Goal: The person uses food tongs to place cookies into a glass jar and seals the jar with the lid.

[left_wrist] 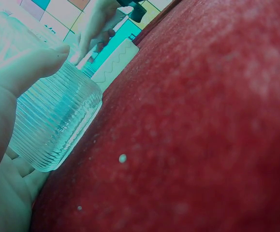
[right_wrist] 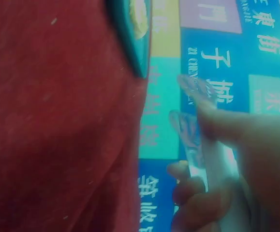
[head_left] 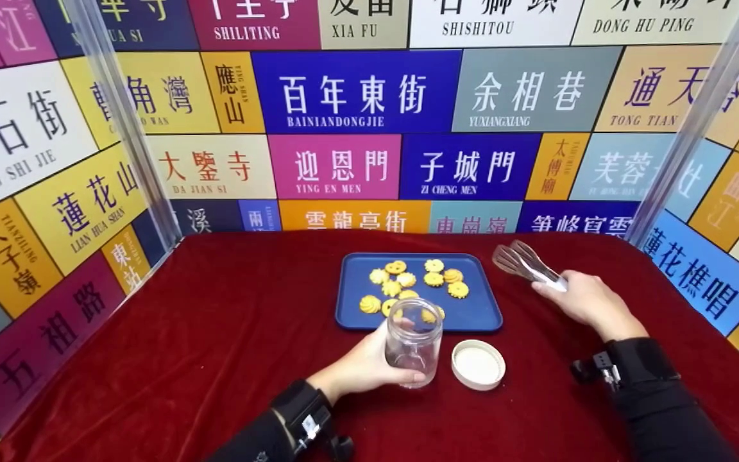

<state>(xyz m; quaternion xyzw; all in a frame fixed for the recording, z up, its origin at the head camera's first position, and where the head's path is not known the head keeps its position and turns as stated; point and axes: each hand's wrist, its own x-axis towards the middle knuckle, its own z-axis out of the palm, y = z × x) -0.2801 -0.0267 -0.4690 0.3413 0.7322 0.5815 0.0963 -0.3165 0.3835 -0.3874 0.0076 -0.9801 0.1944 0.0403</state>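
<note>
My left hand (head_left: 369,362) grips a clear glass jar (head_left: 413,356), its mouth uncovered and nothing visible inside. The ribbed wall of the jar (left_wrist: 57,121) shows close up in the left wrist view, thumb on one side and fingers on the other. Metal tongs (head_left: 526,264) are held in my right hand (head_left: 591,301), to the right of a blue tray (head_left: 350,289). In the right wrist view the two ends of the tongs (right_wrist: 190,137) stand apart. Several yellow cookies (head_left: 392,287) lie on the tray, some seen through or behind the jar's rim.
A round, pale lid (head_left: 478,364) lies on the dark red cloth (head_left: 247,321) just right of the jar. Walls of colourful sign panels (head_left: 356,90) stand behind and at both sides, with clear upright posts (head_left: 687,115) at the table's far corners.
</note>
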